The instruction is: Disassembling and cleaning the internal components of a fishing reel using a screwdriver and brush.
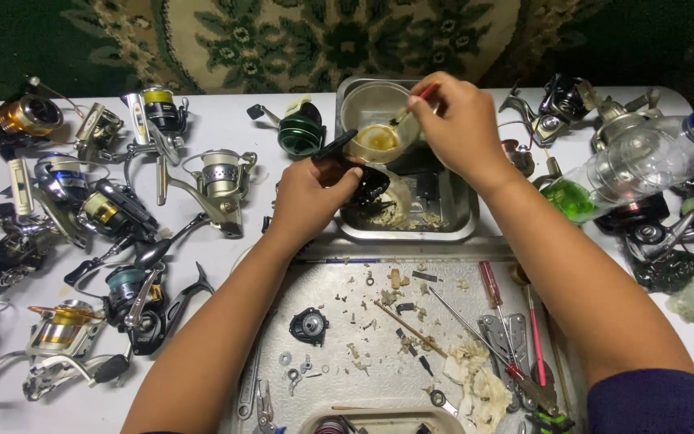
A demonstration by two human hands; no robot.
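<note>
Centre frame, above the steel pan (459, 229): black reel part (355, 173) is clasped in the left hand (311, 197). Brush (415, 103) is pinched in the right hand (459, 124), at the small cup (375, 141). Risk: cup may be tipped by the brush, spilling among the reels (122, 217) on the desk (218, 120).

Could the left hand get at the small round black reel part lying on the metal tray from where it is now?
Probably yes. The small round black reel part lies bare on the metal tray, just below the left hand, with nothing over it. But that hand is already gripping a black reel body, so it isn't free.
</note>
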